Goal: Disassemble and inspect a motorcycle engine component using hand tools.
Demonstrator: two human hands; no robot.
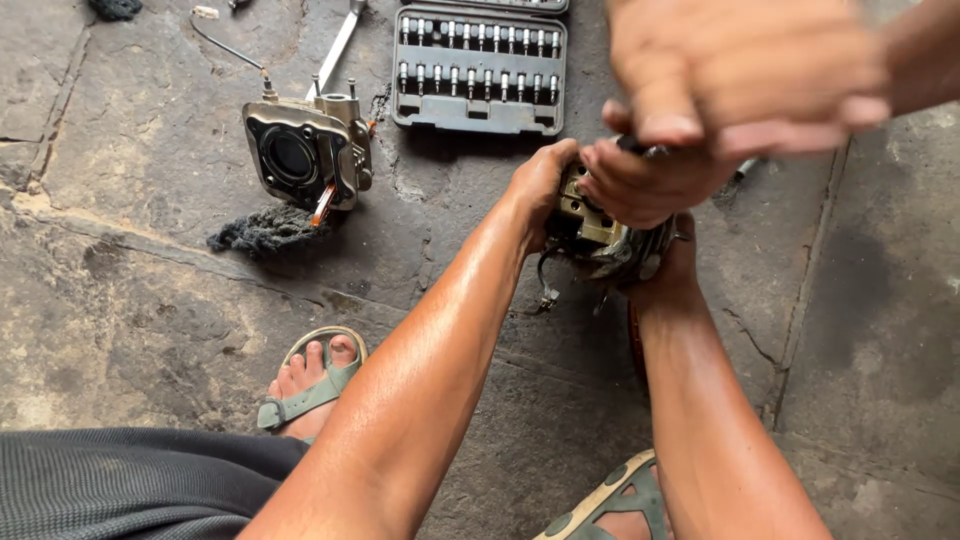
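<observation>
My left hand grips the left side of a small greasy metal engine part held just above the stone floor. My right hand supports the same part from below and the right, mostly hidden by it. Another person's hand presses on the top of the part, pinching a small dark tool or bolt. That person's other hand hovers blurred above it, its arm coming in from the upper right.
A metal engine cylinder sits on a dark rag at the upper left. An open grey socket set case lies at the top, with a long wrench handle beside it. My sandalled feet rest on the cracked stone floor.
</observation>
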